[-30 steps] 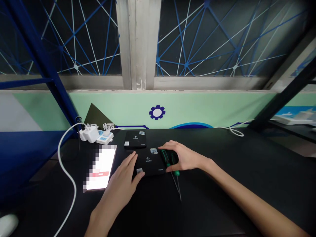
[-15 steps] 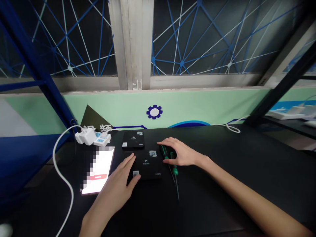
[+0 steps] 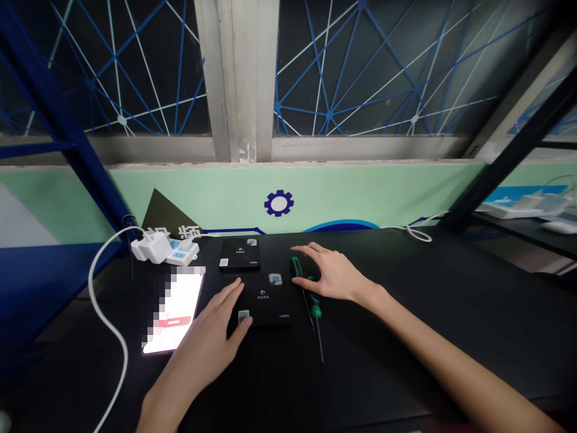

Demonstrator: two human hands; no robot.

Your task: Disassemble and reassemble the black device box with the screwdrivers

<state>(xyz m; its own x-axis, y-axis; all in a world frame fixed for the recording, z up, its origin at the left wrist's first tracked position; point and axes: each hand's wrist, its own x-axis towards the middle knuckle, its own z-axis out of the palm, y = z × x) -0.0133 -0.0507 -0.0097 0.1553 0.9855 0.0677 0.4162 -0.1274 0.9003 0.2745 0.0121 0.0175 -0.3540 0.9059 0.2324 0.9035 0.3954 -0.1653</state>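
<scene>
My left hand (image 3: 210, 325) rests with its fingertips and thumb on the near left part of a flat black square device (image 3: 265, 300), beside a small white label (image 3: 244, 316). My right hand (image 3: 329, 273) lies spread just right of that device, holding nothing. Under its fingers are two green-handled screwdrivers: one (image 3: 296, 270) points toward me, and the other (image 3: 315, 310) lies beside it with its thin shaft reaching down the table. A second black device (image 3: 240, 252) sits farther back.
A lit phone (image 3: 174, 313) with a pixelated screen lies left of my left hand. Behind it stand a white plug (image 3: 151, 246) and a power strip (image 3: 183, 254). A white cable (image 3: 108, 313) curves off the black table (image 3: 383, 337) toward the front.
My right hand has slid rightward and uncovered the screwdriver handles. My left hand has drawn slightly back on the device. The whole view has shifted a little left.
</scene>
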